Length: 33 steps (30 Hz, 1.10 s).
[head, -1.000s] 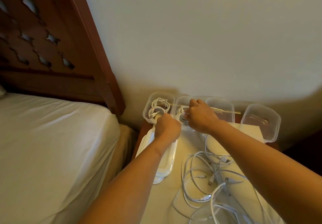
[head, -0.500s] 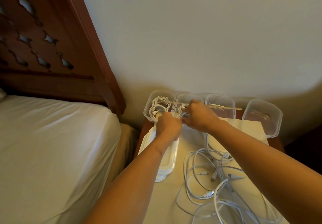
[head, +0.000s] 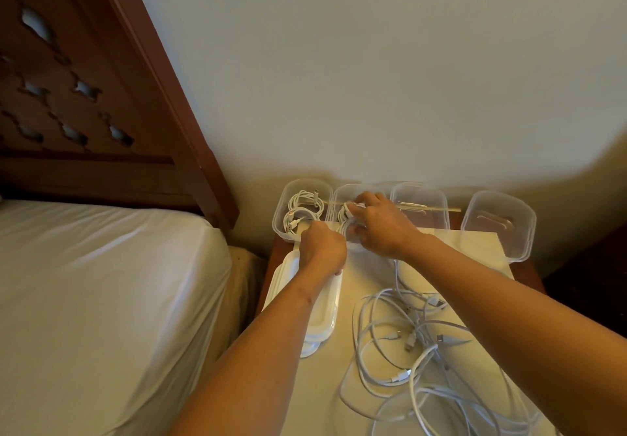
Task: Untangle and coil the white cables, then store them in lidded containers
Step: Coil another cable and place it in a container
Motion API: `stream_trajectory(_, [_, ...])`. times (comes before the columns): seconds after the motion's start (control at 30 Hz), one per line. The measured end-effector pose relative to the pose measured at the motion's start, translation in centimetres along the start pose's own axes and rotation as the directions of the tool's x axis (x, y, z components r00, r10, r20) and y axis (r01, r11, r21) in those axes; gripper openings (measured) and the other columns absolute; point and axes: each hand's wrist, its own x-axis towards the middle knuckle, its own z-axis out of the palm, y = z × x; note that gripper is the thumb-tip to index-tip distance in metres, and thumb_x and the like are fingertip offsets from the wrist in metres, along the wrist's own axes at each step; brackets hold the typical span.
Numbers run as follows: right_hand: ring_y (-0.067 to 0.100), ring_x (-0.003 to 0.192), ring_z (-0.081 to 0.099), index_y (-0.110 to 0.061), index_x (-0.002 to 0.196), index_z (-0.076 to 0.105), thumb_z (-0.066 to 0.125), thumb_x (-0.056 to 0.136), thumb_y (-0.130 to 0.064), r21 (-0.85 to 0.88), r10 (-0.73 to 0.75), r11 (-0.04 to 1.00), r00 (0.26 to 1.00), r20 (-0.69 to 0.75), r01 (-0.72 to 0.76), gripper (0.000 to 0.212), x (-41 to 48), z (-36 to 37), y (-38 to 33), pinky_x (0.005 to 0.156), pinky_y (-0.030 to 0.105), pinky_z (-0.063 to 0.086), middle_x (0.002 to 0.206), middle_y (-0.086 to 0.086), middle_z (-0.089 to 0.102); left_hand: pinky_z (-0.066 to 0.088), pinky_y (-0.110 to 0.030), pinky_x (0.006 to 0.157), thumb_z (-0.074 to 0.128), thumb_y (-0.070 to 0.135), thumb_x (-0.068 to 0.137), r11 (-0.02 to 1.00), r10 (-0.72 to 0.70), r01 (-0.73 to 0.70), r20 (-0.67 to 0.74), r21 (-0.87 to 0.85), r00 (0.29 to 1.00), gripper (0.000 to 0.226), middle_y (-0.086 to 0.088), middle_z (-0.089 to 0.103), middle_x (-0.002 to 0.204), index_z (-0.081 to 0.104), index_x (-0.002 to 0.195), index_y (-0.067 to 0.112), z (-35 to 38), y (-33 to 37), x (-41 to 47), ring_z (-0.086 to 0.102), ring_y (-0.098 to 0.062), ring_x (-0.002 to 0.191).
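Four clear plastic tubs in a row, all lidless. Landmark: second tub (head: 340, 194), counting from the left. First tub (head: 284, 198) sits touching its left side and has a stored coil (head: 303, 210) of white cable lying inside. Third tub (head: 420, 195) is just beside its right side; fourth tub (head: 498, 223) is further right again, a gap away from the third, nothing visible inside. Right hand (head: 381, 227) is over and partly inside the second tub, fingers curled round a coiled cable (head: 345, 220), pinching the loops together within the tub's walls. Left hand (head: 323, 250) is a closed fist at the second tub's near-left corner, knuckles up; can't tell whether it grips the rim, a cable or nothing, the fingers are hidden under the hand. Stack of lids (head: 324, 313) lies in front of the second tub on the camera side, slightly left, partly under the left forearm. Cable tangle (head: 403, 340), loose white loops with several plugs showing, lies nearer the camera and to the right of the second tub, well apart from it; one strand runs from the tangle up toward the right wrist. White sheet (head: 475, 245) covers the bedside table (head: 531, 274) under the tubs. Bed (head: 101, 283) and carved wooden headboard (head: 84, 96) are well left of the second tub.
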Motion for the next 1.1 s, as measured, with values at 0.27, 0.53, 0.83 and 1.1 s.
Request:
stream_trajectory(0.27, [0.024, 0.12, 0.052, -0.024, 0.12, 0.074, 0.057, 0.102, -0.038, 0.184, 0.255, 0.952, 0.966, -0.039, -0.244, 0.028, -11.2, -5.3, 0.7, 0.099, 0.041, 0.048, 0.128, 0.002, 0.064, 0.057, -0.038, 0.075, 0.048, 0.023, 0.106, 0.925, 0.32, -0.287, -0.103, 0.248, 0.942, 0.027, -0.012, 0.069, 0.095, 0.069, 0.103, 0.005, -2.5, 1.1, -4.7, 0.067, -0.028, 0.087])
stream_trajectory(0.53, [0.014, 0.093, 0.06, -0.035, 0.101, 0.068, 0.045, 0.098, -0.068, 0.131, 0.395, 0.893, 0.888, 0.234, -0.431, 0.041, -22.2, -5.3, 0.0, 0.082, 0.036, 0.051, 0.099, -0.013, 0.063, 0.052, -0.037, 0.094, 0.065, 0.027, 0.094, 0.696, 0.499, -0.682, 0.53, 0.224, 0.685, 0.031, 0.002, 0.064, 0.122, 0.072, 0.124, 0.027, 1.9, 0.6, -11.5, 0.062, -0.018, 0.106])
stream_trajectory(0.83, [0.006, 0.065, 0.056, -0.023, 0.091, 0.056, 0.044, 0.11, -0.026, 0.764, 0.479, 0.613, 0.864, -0.157, -0.201, 0.022, -25.5, -3.1, -1.0, 0.055, 0.019, 0.04, 0.076, -0.008, 0.061, 0.045, -0.024, 0.07, 0.064, 0.01, 0.098, 0.728, 0.682, -0.672, 0.246, -0.139, 0.688, 0.018, 0.0, 0.069, 0.073, 0.076, 0.084, 0.01, 3.0, 2.2, -15.7, 0.06, -0.008, 0.071])
stream_trajectory(1.1, [0.01, 0.071, 0.049, -0.036, 0.085, 0.046, 0.038, 0.111, -0.022, 0.76, 0.502, 0.606, 0.854, -0.136, -0.235, 0.031, -28.4, -1.7, -0.1, 0.065, 0.035, 0.041, 0.079, -0.005, 0.054, 0.042, -0.029, 0.06, 0.062, 0.012, 0.101, 0.568, 0.679, -0.669, -0.185, -0.48, 0.71, 0.028, 0.002, 0.066, 0.066, 0.08, 0.085, 0.026, -0.3, 7.3, -20.2, 0.052, -0.02, 0.063])
